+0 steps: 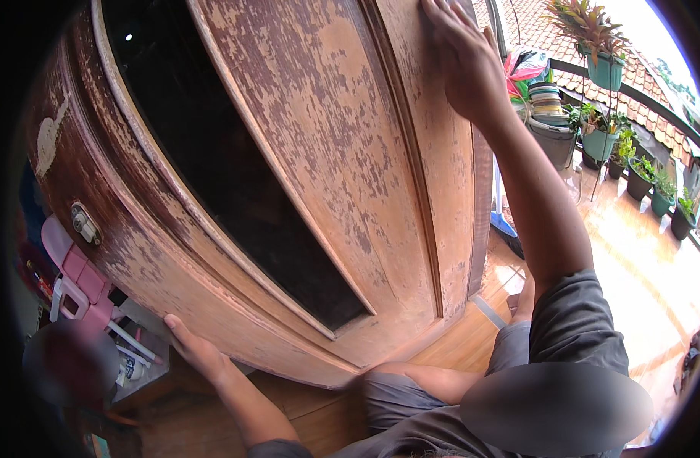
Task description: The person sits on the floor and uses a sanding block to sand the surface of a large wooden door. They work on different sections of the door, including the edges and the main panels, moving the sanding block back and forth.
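Weathered reddish-brown wood fills most of what we see: a large flat wooden door panel (327,153) with flaking, patchy varnish, raised moulding strips and a long dark glass pane (212,153) set into it. It stands tilted before us, its lower edge near the wooden floorboards (457,343), beside a balcony.

Our left hand (193,347) sits under the panel's lower edge, fingers (174,327) curled up around the rim, gripping it from below. Our right hand (461,53) lies flat on the upper frame rail, fingers spread open and pressing against the wood, not wrapped round anything.

We judge that we are in the middle of shifting or steadying the panel, one hand bearing its weight and the other keeping it from tipping. Any next move would call for a firm hold at the bottom and steady pressure at the top, since so broad and stiff a piece will likely swing if either lets go. The peeling surface looks dry and rough, possibly splintery, and the glass wants care.

A small metal latch plate (84,223) is fixed near the left edge. Pink plastic items (75,278) lie low on the left, and green potted plants (640,179) line the balcony railing (640,99) on the right.
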A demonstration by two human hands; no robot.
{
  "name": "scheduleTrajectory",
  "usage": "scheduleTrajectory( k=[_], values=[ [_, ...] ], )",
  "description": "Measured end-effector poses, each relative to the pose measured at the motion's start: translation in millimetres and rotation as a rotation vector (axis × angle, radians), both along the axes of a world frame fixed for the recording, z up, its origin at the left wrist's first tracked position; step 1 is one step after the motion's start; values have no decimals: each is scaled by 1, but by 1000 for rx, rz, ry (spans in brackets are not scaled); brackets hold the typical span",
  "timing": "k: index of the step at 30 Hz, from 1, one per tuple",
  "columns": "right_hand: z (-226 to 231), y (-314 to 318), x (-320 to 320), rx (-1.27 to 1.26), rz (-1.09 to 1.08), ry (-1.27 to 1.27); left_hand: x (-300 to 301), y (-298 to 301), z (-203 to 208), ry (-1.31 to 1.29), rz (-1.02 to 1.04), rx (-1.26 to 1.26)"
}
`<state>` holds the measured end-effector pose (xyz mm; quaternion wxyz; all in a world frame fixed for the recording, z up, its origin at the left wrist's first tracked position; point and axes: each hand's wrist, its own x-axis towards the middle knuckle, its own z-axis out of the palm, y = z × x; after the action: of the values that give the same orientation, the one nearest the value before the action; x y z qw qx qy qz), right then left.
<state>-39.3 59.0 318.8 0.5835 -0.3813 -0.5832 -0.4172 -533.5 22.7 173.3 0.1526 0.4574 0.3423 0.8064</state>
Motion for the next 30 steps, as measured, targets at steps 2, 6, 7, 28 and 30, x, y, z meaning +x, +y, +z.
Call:
scheduleTrajectory(
  k=[2,6,7,28,30],
  values=[
    [-48,-10,-6,-162,-88,97,1,0,-2,24,8,16],
    [-11,1,1,-5,-78,31,5,-2,2,15,46,7],
    [17,3,9,-95,-112,58,5,-4,2,5,33,4],
    [21,-5,-8,-2,-19,66,-3,3,2,-40,85,-25],
    [-28,-19,-21,-222,-138,183,-5,4,0,-26,79,-19]
  ],
)
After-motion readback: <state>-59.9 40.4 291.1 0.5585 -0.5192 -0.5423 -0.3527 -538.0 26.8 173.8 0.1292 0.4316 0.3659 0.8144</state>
